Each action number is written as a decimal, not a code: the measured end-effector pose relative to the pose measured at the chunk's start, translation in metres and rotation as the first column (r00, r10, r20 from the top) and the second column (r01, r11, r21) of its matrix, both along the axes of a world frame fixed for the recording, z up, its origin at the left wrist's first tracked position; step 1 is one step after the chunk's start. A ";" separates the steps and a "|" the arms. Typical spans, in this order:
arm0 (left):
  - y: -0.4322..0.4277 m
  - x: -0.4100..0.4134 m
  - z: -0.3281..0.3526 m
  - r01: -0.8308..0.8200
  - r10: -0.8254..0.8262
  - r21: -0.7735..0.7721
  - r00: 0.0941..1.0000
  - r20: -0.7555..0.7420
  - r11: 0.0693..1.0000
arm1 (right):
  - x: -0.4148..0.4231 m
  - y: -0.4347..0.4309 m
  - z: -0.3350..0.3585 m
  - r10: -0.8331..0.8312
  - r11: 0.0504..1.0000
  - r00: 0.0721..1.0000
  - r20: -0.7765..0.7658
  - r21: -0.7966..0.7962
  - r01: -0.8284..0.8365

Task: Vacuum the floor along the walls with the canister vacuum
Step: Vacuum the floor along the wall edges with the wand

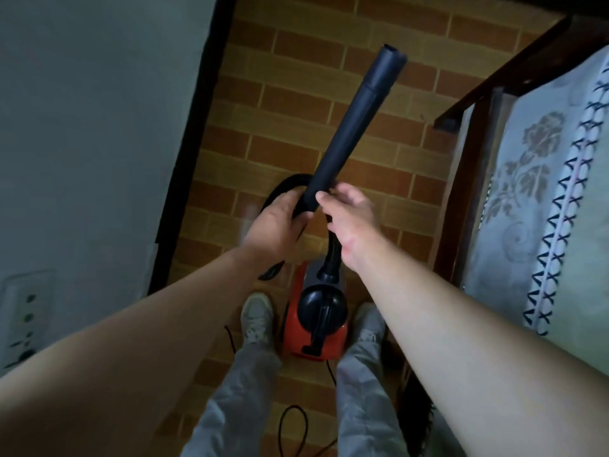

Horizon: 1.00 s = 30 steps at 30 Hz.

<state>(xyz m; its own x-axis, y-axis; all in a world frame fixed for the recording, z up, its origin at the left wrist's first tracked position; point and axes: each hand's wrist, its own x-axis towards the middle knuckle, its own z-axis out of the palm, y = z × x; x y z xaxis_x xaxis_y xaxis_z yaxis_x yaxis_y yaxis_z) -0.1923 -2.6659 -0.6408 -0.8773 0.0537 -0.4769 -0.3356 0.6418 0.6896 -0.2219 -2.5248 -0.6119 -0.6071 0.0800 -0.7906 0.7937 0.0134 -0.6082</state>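
Left hand [275,225] curled round the black hose [280,188] at the tube's near end, right hand [349,219] pinching the tube [356,117], tube tilted up and away, red canister [316,311] on the floor [296,103] between the feet, wall [99,127] left, bed [543,192] right

Bare forearms [164,324]; grey trousers [244,384]; pale sneakers [257,311].
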 end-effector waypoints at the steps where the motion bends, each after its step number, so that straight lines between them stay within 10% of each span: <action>1: 0.000 -0.003 0.013 -0.005 0.005 0.012 1.000 0.006 1.000 | -0.006 0.003 0.012 0.042 0.999 0.999 -0.017 0.003 -0.042; 30: 0.087 -0.097 0.421 -0.147 0.150 0.028 0.953 -0.264 0.989 | -0.112 0.081 0.412 0.394 0.918 0.795 -0.462 0.247 -0.311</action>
